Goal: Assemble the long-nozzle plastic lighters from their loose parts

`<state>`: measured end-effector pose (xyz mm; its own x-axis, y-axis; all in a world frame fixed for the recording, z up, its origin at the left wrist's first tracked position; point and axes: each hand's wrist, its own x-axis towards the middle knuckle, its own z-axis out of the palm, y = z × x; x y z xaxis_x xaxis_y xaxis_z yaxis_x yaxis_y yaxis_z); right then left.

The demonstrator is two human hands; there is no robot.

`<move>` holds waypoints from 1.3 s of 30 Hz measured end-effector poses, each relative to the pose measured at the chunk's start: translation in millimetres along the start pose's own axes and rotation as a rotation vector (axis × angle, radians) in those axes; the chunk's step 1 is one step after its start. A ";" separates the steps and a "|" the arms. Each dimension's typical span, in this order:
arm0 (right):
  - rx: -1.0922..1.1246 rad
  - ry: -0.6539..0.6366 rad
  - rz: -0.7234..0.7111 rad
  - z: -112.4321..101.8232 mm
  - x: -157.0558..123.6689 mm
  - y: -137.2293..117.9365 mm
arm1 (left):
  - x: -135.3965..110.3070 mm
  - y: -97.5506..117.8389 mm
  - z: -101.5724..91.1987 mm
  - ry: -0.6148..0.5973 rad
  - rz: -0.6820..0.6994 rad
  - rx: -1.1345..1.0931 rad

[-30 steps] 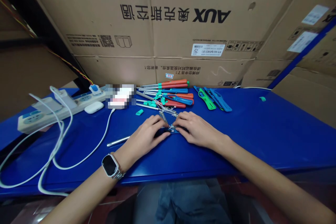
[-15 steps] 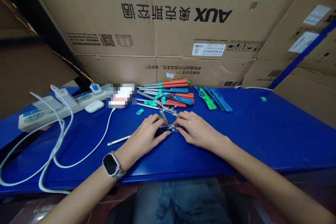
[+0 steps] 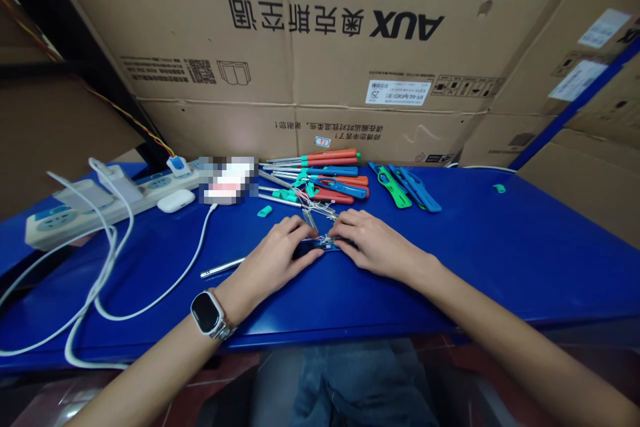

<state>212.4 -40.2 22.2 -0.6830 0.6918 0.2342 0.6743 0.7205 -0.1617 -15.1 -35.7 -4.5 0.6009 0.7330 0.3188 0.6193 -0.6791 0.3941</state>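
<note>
My left hand (image 3: pixel 280 257) and my right hand (image 3: pixel 367 243) rest on the blue table (image 3: pixel 500 247) with their fingertips meeting over a small blue part with thin wires (image 3: pixel 324 243). Both hands pinch at it with curled fingers; most of the part is hidden under them. A smartwatch (image 3: pixel 207 313) sits on my left wrist. A thin metal rod (image 3: pixel 223 268) lies just left of my left hand.
Behind my hands lies a pile of screwdrivers (image 3: pixel 325 177) with red, blue and teal handles, and green and blue tools (image 3: pixel 405 187) to its right. A white power strip (image 3: pixel 95 203), an earbud case (image 3: pixel 175 200) and white cables (image 3: pixel 105 280) fill the left. Cardboard boxes (image 3: pixel 325 47) wall the back.
The view has shifted slightly; my hands stay on the small part with only tiny finger movements.
</note>
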 end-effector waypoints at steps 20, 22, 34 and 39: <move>0.166 0.042 0.037 6.8 0.1 5.2 | 0.0 8.1 -5.6 -0.041 0.123 0.093; 0.125 0.028 0.009 7.1 -0.8 5.9 | -0.4 5.2 -8.4 -0.032 0.094 0.061; -0.031 -0.019 0.000 -1.7 4.0 -3.3 | -1.2 -17.5 -15.4 -0.042 0.035 -0.044; -0.020 -0.021 0.098 0.0 22.5 -9.8 | 0.5 -15.6 -13.4 -0.031 0.033 -0.014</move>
<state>190.3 -31.7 29.1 -0.6194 0.7596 0.1982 0.7432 0.6487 -0.1637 -31.2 -24.2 1.0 0.6362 0.7085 0.3054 0.5916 -0.7021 0.3963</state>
